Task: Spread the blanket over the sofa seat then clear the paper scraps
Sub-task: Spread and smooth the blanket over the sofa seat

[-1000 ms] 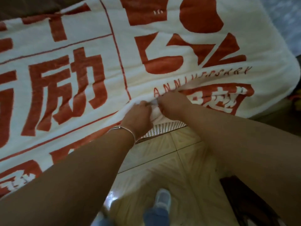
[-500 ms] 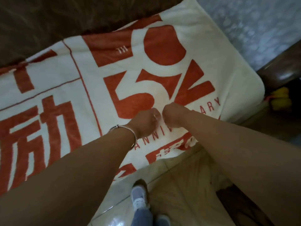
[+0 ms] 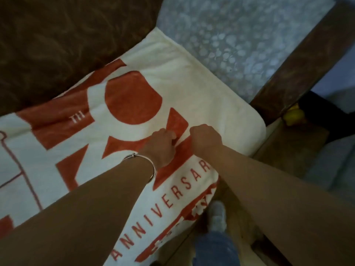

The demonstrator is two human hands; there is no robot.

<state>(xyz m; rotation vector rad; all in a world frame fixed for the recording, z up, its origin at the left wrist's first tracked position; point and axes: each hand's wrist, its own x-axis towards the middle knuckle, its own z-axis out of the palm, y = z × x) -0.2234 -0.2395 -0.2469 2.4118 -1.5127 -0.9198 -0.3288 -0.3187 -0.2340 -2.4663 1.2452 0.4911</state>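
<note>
A cream blanket (image 3: 192, 89) with large red-orange shapes and the word ANNIVERSARY lies over the sofa seat, and its front edge hangs down toward the floor. My left hand (image 3: 161, 146), with a silver bangle on the wrist, rests on the blanket near its right end, fingers curled into the fabric. My right hand (image 3: 205, 139) is a fist pressed on the blanket just to the right, a small gap between the two. The fingertips of both hands are hidden. I see no paper scraps.
The brown sofa backrest (image 3: 57, 45) runs along the top left. A pale, bubbly sheet (image 3: 230, 35) covers the seat beyond the blanket. A dark wooden armrest (image 3: 307, 54) is at the right, with a yellow object (image 3: 294, 116) below it. My shoe (image 3: 217, 215) stands on the floor.
Both hands have moved from the blanket's folded front edge up onto the seat. The front edge now hangs down flat, and the view has shifted toward the blanket's right end.
</note>
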